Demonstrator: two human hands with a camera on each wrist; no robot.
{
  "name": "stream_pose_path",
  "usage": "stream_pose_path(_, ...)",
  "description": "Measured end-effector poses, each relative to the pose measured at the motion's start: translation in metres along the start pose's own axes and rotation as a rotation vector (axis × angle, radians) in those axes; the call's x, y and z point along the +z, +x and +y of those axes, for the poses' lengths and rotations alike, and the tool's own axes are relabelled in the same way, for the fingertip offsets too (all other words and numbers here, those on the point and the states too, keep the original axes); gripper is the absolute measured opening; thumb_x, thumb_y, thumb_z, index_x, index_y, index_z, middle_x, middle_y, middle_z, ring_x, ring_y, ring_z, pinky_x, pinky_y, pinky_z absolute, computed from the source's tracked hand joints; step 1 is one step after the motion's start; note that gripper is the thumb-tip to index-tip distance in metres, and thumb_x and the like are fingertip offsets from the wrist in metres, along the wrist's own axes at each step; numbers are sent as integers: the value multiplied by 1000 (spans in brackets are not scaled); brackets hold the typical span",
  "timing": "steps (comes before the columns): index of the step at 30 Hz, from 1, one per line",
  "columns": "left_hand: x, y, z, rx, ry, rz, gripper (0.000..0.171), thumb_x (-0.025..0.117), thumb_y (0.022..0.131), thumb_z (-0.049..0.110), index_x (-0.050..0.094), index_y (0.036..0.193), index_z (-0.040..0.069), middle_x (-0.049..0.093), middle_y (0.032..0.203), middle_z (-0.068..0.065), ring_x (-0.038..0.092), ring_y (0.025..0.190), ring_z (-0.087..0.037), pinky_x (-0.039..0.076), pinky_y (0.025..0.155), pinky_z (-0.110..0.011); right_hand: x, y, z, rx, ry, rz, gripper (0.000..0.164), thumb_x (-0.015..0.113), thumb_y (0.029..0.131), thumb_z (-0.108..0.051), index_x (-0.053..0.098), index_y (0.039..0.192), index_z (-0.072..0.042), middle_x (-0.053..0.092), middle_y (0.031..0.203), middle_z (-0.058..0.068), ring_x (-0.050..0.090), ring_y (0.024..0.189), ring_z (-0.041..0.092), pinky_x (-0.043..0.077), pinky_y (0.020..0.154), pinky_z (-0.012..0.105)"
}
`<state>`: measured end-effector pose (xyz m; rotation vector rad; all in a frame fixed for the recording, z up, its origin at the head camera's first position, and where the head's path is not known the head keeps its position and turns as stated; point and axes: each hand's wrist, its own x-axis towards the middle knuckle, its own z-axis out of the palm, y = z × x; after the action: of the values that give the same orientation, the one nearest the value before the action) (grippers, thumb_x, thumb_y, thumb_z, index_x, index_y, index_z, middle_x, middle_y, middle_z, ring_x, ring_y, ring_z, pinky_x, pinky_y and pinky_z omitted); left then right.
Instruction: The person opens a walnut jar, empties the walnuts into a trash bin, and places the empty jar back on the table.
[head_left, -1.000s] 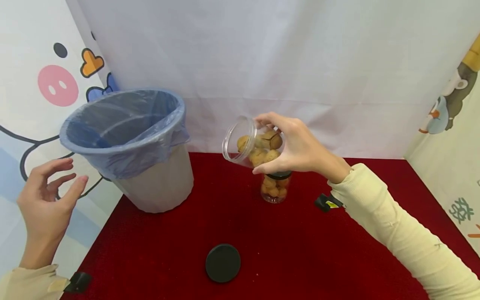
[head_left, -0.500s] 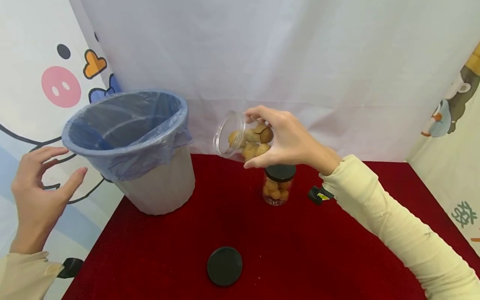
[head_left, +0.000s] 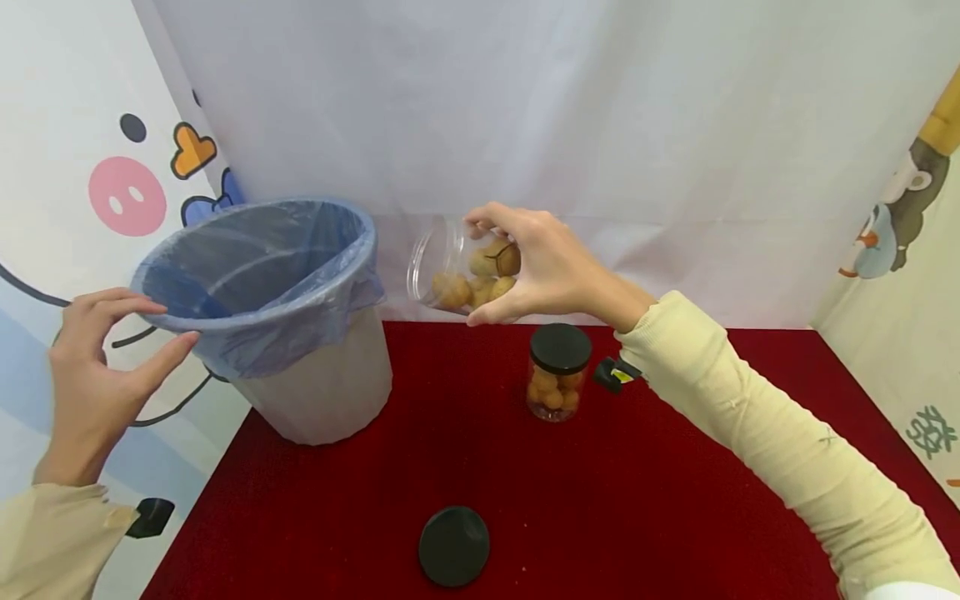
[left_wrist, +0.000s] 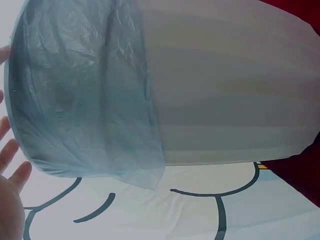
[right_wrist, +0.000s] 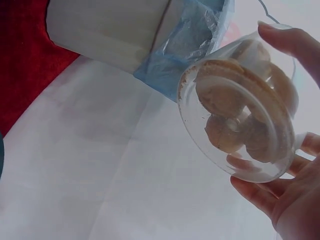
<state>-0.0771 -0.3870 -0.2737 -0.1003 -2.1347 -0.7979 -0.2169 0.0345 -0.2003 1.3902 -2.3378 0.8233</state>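
Note:
My right hand (head_left: 551, 271) grips a clear plastic jar (head_left: 420, 262) that has no lid on. The jar is tipped on its side in the air, its mouth facing left toward the bin, and round brown nuts that look like walnuts (head_left: 452, 290) lie inside; the right wrist view shows them through the jar's base (right_wrist: 237, 120). To the left stands a pale bin (head_left: 322, 392) lined with a blue plastic bag (head_left: 300, 333). Beside the bin's left rim, my left hand (head_left: 105, 367) is held with thumb and fingers apart; whether the fingertips touch the rim I cannot tell.
A second jar (head_left: 555, 396) with a black lid, holding small orange-brown balls, stands upright below my right forearm. One loose black lid (head_left: 453, 546) lies flat on the red cloth (head_left: 600, 508) at the front. White curtain (head_left: 637, 150) hangs behind; printed panels flank both sides.
My right hand has moved left with the jar, bringing its mouth nearer the bin, and the nuts have shifted toward the mouth. The left hand has come closer to the bin's rim.

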Motion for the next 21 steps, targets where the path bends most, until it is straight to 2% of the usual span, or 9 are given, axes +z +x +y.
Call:
stream_pose_path(5, 1, 1, -2, -7, -33, -11, 33, 80, 68, 1, 64, 96, -4, 48, 111, 23, 39, 112, -3, 22, 93, -25, 0, 9, -1, -11, -10, -9, 84, 87, 54, -45, 54, 123, -11, 62, 112, -2, 56, 96, 10, 44, 81, 34)
stream_pose_path(10, 4, 0, -6, -12, -73, 0, 34, 80, 68, 1, 63, 97, -4, 50, 109, 19, 38, 111, -4, 20, 94, -27, 0, 19, -2, -11, -27, -9, 84, 87, 54, -46, 54, 123, -12, 62, 112, -2, 57, 93, 9, 43, 79, 35)
stream_pose_path(13, 8, -1, -5, 8, -133, 30, 33, 78, 69, 1, 62, 97, -7, 52, 110, 13, 38, 111, -6, 19, 96, -27, -1, 26, -2, -6, -37, -3, 83, 87, 54, -45, 54, 123, -12, 62, 112, -2, 58, 91, 8, 44, 78, 35)
stream_pose_path(17, 13, -1, 8, 59, -180, 68, 33, 74, 73, 4, 58, 97, -11, 51, 109, 13, 38, 111, -8, 19, 94, -28, -2, 33, -3, 5, -45, -5, 83, 87, 55, -45, 53, 124, -13, 62, 113, -3, 58, 91, 8, 44, 78, 35)
stream_pose_path(21, 15, -2, 23, 41, -183, 90, 33, 72, 75, 6, 56, 97, -12, 48, 108, 18, 37, 112, -8, 20, 93, -28, -2, 41, -5, 16, -67, -16, 84, 86, 55, -47, 53, 125, -14, 60, 113, -4, 57, 94, 9, 44, 80, 36)
